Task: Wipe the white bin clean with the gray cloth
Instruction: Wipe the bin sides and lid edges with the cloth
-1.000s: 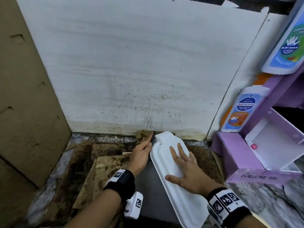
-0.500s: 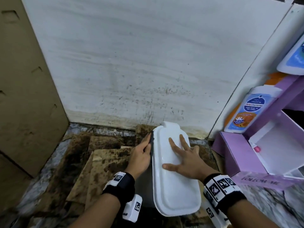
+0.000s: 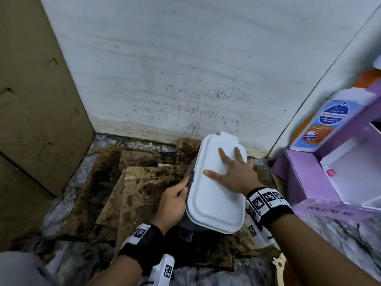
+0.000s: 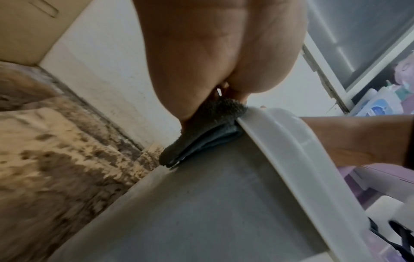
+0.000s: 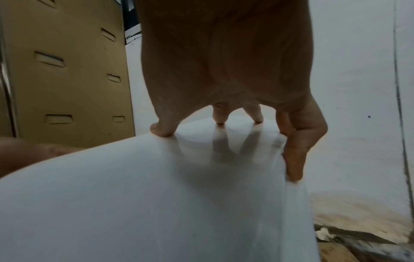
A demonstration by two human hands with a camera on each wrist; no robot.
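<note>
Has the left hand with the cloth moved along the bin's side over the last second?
Yes. The left hand with the gray cloth has slid along the white bin, away from the lid's far tab, toward the person.

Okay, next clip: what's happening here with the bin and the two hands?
A person is wiping a white bin that stands on stained cardboard in a corner. The left hand grips a folded gray cloth and presses it against the bin's side, just under the lid's rim. The right hand rests on the lid with fingers spread, steadying the bin. To the right is a purple box with a soap bottle leaning behind it.
</note>
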